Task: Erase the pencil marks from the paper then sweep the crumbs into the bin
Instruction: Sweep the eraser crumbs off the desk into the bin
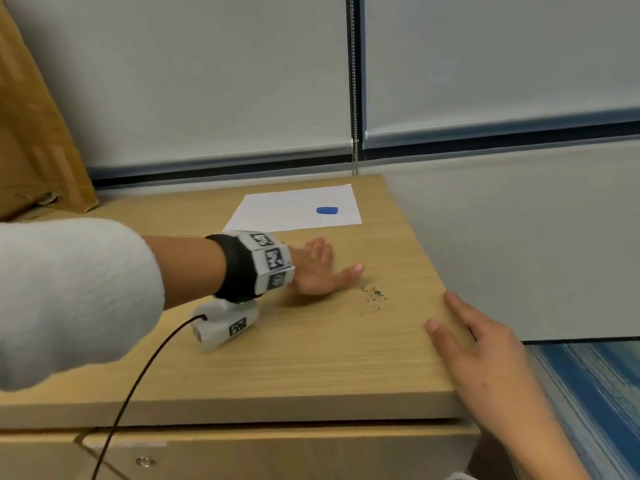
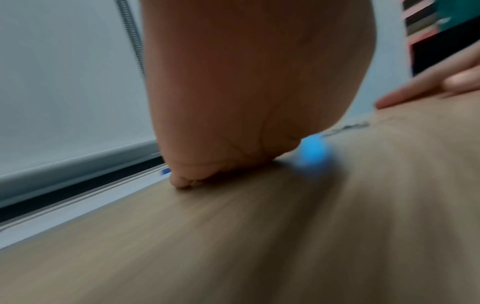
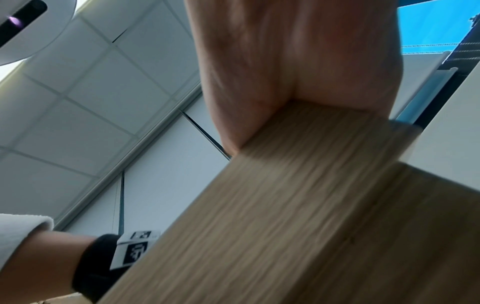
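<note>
A white paper (image 1: 294,209) lies at the back of the wooden table (image 1: 277,358), and a blue eraser (image 1: 326,210) rests on it. Dark eraser crumbs (image 1: 374,293) are gathered in a small heap near the table's right edge, blurred in the left wrist view (image 2: 348,128). My left hand (image 1: 322,271) stands on its side on the table just left of the crumbs, fingers straight and holding nothing. My right hand (image 1: 478,344) lies flat over the table's right edge, right of the crumbs, fingers straight and empty. The bin is not in any view.
A brown cardboard box (image 1: 31,133) leans at the back left. Window blinds with a bead chain (image 1: 354,98) stand behind the table. A black cable (image 1: 138,375) runs from the left wrist camera over the front edge. Blue carpet (image 1: 595,393) lies to the table's right.
</note>
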Available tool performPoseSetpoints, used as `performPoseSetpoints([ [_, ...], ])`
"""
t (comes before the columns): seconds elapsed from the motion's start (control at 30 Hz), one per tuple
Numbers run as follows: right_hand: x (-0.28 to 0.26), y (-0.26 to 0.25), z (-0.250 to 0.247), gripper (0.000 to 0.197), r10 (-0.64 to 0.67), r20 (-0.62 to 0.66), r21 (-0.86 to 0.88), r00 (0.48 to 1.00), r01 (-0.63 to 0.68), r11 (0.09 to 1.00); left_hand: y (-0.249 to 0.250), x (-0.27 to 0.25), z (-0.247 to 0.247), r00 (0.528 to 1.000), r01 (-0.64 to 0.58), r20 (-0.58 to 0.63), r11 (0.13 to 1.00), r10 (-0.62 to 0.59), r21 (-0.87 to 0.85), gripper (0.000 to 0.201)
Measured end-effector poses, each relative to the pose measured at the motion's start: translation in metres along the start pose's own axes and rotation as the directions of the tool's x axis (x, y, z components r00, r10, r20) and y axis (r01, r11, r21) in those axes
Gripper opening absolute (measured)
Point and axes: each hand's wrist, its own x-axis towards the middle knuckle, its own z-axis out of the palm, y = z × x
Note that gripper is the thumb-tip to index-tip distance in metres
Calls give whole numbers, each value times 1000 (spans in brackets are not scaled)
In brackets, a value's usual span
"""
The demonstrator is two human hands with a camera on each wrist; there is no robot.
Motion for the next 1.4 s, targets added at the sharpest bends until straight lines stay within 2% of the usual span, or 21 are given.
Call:
performPoseSetpoints([
  [0.07,0,0,0,55,-4,-8,-5,1000,4,1000,31,-4,-1,989,-146,11,989,146,38,92],
  [0.17,-1,-2,0,54,-13,-21,3,1000,13,1000,61,-17,0,937,-348,37,937,347,28,82],
  [0.23,-1,-2,-1,55,-11,-16,16,1000,12,1000,56,-31,0,924,-380,8,922,382,-75,79],
  [0.3,-2,-3,-2,56,0,-1,27,1000,0,1000,37,-46,5,967,-252,-88,949,239,-190,89],
  [0.37,-3,-3,-2,58,8,11,38,1000,-8,999,12,-57,19,991,-17,-135,967,-18,-254,104],
  [0.43,-2,-3,-1,58,7,14,40,1000,-8,999,-5,-70,40,978,181,-55,951,-201,-252,114],
  [0.5,-2,-2,-1,58,5,7,34,1000,-5,999,-5,-81,58,966,257,38,944,-255,-208,116],
  [0.53,-1,-1,-1,58,3,5,31,1000,-3,1000,3,-82,62,968,251,45,948,-247,-196,112],
  [0.63,-1,-3,-1,57,-2,5,15,1000,2,1000,46,-67,54,979,181,-53,954,-199,-238,100],
  [0.73,0,-2,-1,54,-12,6,3,1000,12,1000,89,-45,36,987,67,-117,944,-110,-323,99],
  [0.77,0,-1,-1,50,-17,4,9,1000,17,1000,101,-41,31,990,18,-126,935,-66,-353,106],
  [0.83,0,-2,-1,43,-32,7,26,999,32,999,117,-40,21,990,-74,-142,908,17,-412,146],
  [0.87,0,-2,-1,43,-35,10,29,999,35,999,119,-41,16,989,-94,-143,884,31,-458,155],
  [0.9,0,-2,-1,46,-30,8,30,1000,30,999,117,-43,10,989,-109,-140,866,46,-488,145],
  [0.97,-1,-1,-2,54,-5,-5,28,1000,5,1000,100,-48,4,991,-100,-131,858,38,-504,103],
  [1.0,-1,-1,-2,56,6,-2,28,1000,-6,1000,84,-51,2,992,-69,-122,876,12,-477,94],
  [1.1,-1,-1,-1,58,13,11,28,1000,-14,1000,26,-51,3,990,101,-64,941,-128,-323,88],
  [1.2,0,-1,-1,58,12,4,45,1000,-12,999,-9,-49,14,971,238,25,953,-237,-190,87],
  [1.27,-1,-1,0,59,15,9,53,1000,-16,998,-9,-42,20,977,213,24,968,-212,-135,91],
  [1.4,1,0,0,57,25,5,38,1000,-25,999,35,-32,20,999,-9,-34,998,7,-69,92],
])
